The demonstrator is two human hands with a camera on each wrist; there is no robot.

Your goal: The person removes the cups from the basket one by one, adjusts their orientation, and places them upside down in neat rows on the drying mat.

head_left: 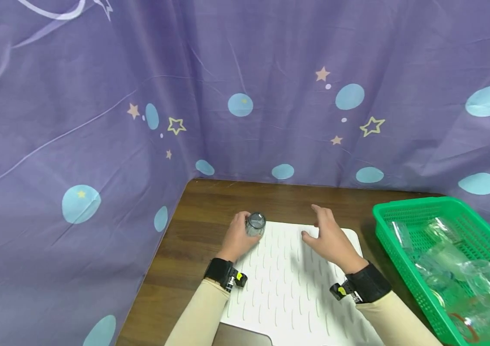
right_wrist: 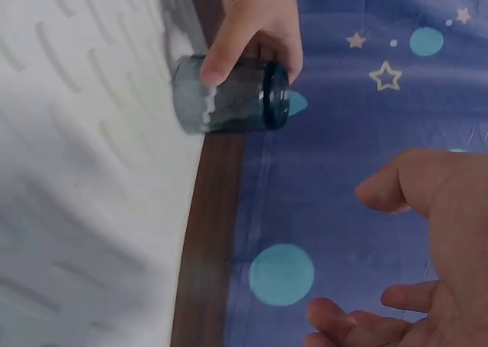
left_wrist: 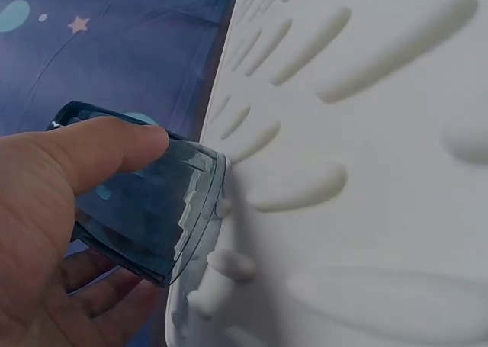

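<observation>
A bluish see-through glass [head_left: 255,224] stands at the far left corner of a white drying mat [head_left: 279,274] with raised ridges. My left hand [head_left: 238,238] grips its side, thumb on one wall and fingers round the other, as the left wrist view shows. The darker end of the glass [right_wrist: 236,95] points away from the mat. Whether its lower end touches the mat is hard to tell. Over the mat's far right part, my right hand [head_left: 330,239] holds nothing, its thumb and fingers spread apart.
To the right, a green plastic basket [head_left: 418,283] holds several clear glasses [head_left: 487,283]. Brown wooden tabletop [head_left: 184,250] surrounds the mat. A purple curtain [head_left: 270,134] with stars and blue ovals hangs behind and at the left. A greyish-brown flat piece [head_left: 240,335] lies at the near edge.
</observation>
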